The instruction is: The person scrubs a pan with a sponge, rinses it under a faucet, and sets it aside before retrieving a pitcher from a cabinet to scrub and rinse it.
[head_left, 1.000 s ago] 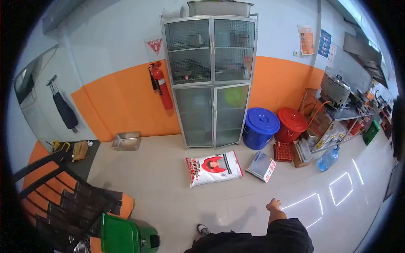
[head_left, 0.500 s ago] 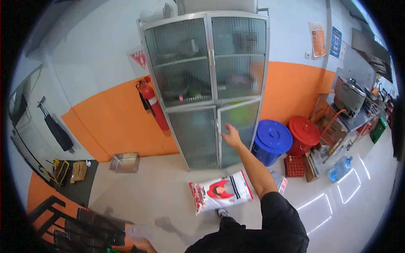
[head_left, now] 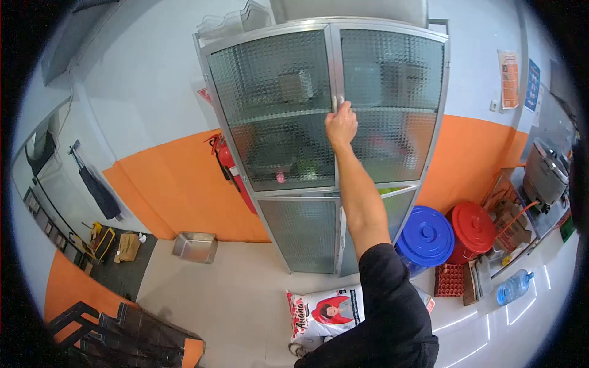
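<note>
My right hand is closed around the handle of the upper right door of a tall metal cabinet. That door is framed in aluminium with patterned glass and looks shut. Beside my fingers runs the handle of the upper left door. Blurred shapes of stored things show through the glass. Below, the lower right door stands slightly ajar at its top. My left hand is out of view.
A large printed sack lies on the floor before the cabinet. To its right stand a blue lidded bin, a red lidded bin, egg trays and a water bottle. A fire extinguisher hangs left.
My right hand has risen from the lower right door to the upper door's handle. The left hand, with something pale and translucent, has left the view. The camera is closer to the cabinet.
</note>
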